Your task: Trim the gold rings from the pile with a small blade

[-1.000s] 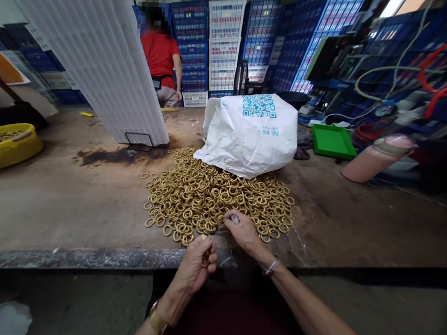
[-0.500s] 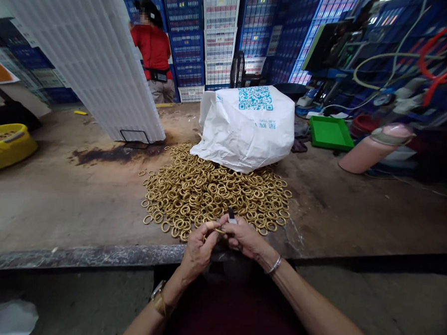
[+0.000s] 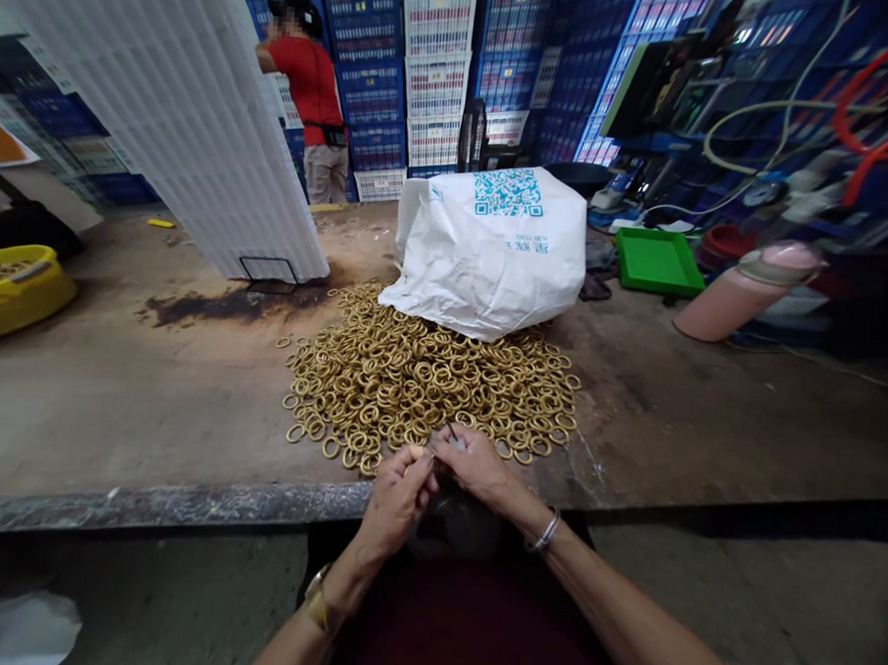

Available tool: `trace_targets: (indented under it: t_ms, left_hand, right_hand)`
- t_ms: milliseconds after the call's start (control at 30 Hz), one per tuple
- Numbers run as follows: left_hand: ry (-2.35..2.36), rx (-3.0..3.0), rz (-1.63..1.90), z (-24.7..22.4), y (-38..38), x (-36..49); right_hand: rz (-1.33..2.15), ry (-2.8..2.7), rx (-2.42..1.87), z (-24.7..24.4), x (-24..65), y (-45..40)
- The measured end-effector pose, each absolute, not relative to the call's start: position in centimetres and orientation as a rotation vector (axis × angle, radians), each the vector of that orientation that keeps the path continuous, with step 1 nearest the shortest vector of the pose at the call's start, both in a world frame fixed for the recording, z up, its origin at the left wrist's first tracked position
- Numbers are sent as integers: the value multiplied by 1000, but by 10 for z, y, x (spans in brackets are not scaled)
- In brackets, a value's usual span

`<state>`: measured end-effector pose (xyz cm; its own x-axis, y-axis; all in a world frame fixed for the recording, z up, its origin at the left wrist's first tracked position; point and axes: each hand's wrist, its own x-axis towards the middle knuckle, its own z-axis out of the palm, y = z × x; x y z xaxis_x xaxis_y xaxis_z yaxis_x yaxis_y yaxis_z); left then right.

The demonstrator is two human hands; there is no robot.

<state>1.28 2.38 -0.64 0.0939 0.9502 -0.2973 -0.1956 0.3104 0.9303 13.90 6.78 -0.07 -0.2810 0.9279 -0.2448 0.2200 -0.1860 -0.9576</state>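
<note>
My left hand [image 3: 398,491] is closed in a pinch at the near edge of a heap of gold-coloured rings [image 3: 427,371]. It holds one ring, mostly covered by the fingers. Close against it, my right hand [image 3: 480,467] grips a small slim tool [image 3: 454,435] with a dark end and a paler, flat part; its exact kind cannot be made out. The fingertips of both hands nearly meet above the table edge. Behind the heap a white sack [image 3: 492,266] with blue print lies on its side, its mouth over the rings.
A white corrugated panel stack [image 3: 201,131] leans over the table [image 3: 150,396] at left, near a yellow basin [image 3: 21,295]. On the right are a green tray [image 3: 660,262] and a pink bottle [image 3: 744,294]. A person in red [image 3: 308,82] stands before stacked crates [image 3: 367,90].
My right hand has turned and shifted slightly left, and the tool's dark end now shows as a thin line. The ring is more hidden. The person in red has raised an arm.
</note>
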Motion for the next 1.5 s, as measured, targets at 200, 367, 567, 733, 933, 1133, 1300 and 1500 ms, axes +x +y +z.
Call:
trace_targets:
  t_ms: [200,367,567,733,933,1133,1300,1500]
  left_hand:
    - [1006,739,1035,-7,19,12]
    - [1027,754,1087,-5,20,12]
    - [1101,858,1087,-5,21,14]
    - [1211,940,1087,-7,21,14]
    - [1136,866,1047,-3,4,9]
    - [898,570,1084,-3,-4,7]
    - [870,418,1134,-12,3,3]
    - [711,281,1106,-12,6,-3]
  right_hand:
    - [1531,-1466,-1329,-10,142,70]
    - [1080,-1843,-1361,-18,149,67]
    - [765,-2250,-1308,-24,150,56]
    - [721,-2347,-1358,-21,148,55]
    - [717,-2388,-1457,-19,146,63]
    - [539,-2259,-1599,-26,134,74]
    - [472,-2270,-1605,-25,121,77]
    - [475,-2304,-1653,-25,119,78]
